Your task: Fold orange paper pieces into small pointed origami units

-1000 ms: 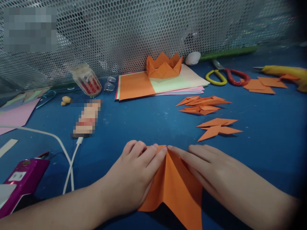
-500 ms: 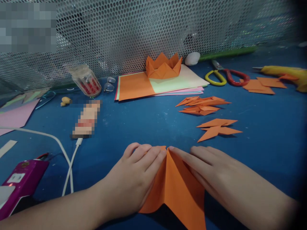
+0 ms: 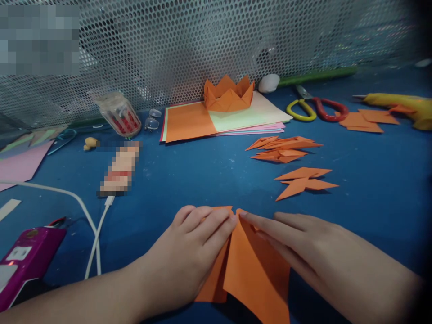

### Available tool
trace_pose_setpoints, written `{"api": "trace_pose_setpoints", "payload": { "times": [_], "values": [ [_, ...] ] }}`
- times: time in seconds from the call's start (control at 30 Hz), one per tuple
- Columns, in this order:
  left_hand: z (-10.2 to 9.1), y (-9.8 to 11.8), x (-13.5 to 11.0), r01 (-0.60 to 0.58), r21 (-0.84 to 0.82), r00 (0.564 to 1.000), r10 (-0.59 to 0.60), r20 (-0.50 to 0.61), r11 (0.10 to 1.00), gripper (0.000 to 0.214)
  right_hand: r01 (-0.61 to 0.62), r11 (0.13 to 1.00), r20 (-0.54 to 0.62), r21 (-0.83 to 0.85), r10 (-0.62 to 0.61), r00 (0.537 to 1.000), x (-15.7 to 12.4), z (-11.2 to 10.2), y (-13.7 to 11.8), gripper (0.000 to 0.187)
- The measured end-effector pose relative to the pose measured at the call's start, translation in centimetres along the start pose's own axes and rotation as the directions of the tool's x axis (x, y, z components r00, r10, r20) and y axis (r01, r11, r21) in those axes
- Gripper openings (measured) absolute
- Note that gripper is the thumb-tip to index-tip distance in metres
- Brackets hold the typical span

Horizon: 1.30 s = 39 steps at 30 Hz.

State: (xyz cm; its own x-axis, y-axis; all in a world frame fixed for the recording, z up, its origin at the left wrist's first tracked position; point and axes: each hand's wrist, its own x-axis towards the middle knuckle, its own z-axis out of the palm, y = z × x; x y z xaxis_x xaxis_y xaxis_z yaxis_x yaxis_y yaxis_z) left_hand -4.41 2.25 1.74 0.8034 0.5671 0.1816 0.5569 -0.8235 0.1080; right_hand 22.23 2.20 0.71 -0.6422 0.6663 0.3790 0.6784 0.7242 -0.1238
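Observation:
A sheet of orange paper (image 3: pixel 256 274) lies before me, folded along its middle with its near flaps standing apart. Over its left part rests my left hand (image 3: pixel 199 247), fingers curled and pressing the paper near the far edge. My right hand (image 3: pixel 303 243) pinches the right flap, its forefinger tip at the top by the crease; the thumb lies against the paper lower down. The two hands' fingertips almost meet at the crease. Beyond the right hand are several folded orange paper pieces (image 3: pixel 305 182). The left palm hides part of the sheet.
An orange paper crown (image 3: pixel 228 99) stands on stacked coloured sheets (image 3: pixel 191 123). Around lie scissors (image 3: pixel 302 110), a yellow glue gun (image 3: pixel 398 103), orange paper squares (image 3: pixel 362 121), a jar (image 3: pixel 120 118) with red bits, a blurred phone-like object (image 3: pixel 120 168) with a white cable (image 3: pixel 97 247), and a purple power strip (image 3: pixel 33 252).
The right flap has swung left over the crease, and its near corner now overlaps the left part. Both hands stay almost in place, the right shifting slightly.

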Motion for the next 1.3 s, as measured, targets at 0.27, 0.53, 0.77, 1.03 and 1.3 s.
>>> {"api": "trace_pose_setpoints", "payload": {
  "times": [0.27,0.53,0.77,1.03,1.3],
  "values": [
    [-0.2,0.4,0.4,-0.053,0.019,0.993,0.054,-0.102,0.998,0.044,-0.001,0.999,0.010,0.038,0.001,1.000,0.7,-0.4,0.0,0.064],
    [-1.2,1.8,-0.5,0.020,0.164,0.999,-0.025,0.031,0.986,0.050,-0.234,0.895,0.034,0.380,0.240,0.970,2.2,-1.2,0.9,0.035],
    [0.5,1.7,-1.2,0.242,0.130,0.970,-0.240,-0.030,0.962,0.053,-0.425,0.784,0.182,0.453,0.385,0.905,2.6,-0.8,0.8,0.046],
    [0.6,1.6,-1.0,0.207,0.172,0.978,-0.207,-0.014,0.963,0.053,-0.371,0.818,0.245,0.440,0.288,0.926,2.4,-0.5,0.3,0.043],
    [0.7,1.7,-0.9,0.170,0.230,0.985,-0.172,-0.013,0.958,0.054,-0.336,0.852,0.206,0.401,0.273,0.940,1.8,-0.3,0.6,0.043]
  ]
}}
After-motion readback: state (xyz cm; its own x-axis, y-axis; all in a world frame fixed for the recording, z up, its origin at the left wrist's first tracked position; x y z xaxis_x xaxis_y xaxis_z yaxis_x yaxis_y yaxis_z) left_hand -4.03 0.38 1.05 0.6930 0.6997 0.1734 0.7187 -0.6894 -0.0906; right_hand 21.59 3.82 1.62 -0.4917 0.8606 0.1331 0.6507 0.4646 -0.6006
